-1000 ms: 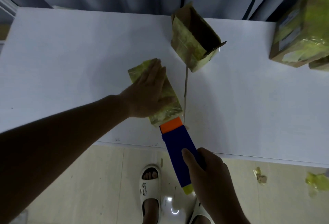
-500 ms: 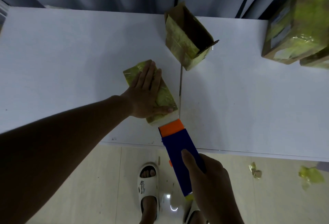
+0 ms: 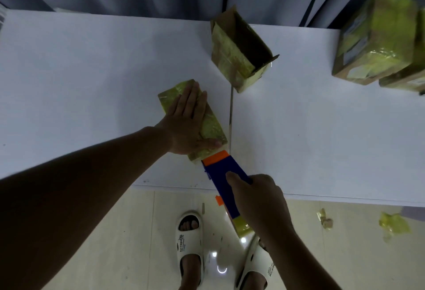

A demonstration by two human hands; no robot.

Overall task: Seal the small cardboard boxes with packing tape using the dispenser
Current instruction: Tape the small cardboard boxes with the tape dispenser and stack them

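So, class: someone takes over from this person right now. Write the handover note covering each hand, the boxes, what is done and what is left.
Left hand: flat, pressing the small taped box onto the table.
Right hand: grips the blue dispenser, its orange end at the box's near end.
Open box: behind, still unsealed.
Taped boxes: far right.
Left: finish this strip, then seal the open box.

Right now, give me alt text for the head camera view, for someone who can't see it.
A left hand presses flat on a small tape-wrapped cardboard box on a white table, while the right hand holds a blue and orange tape dispenser against its near end. An open box stands behind.
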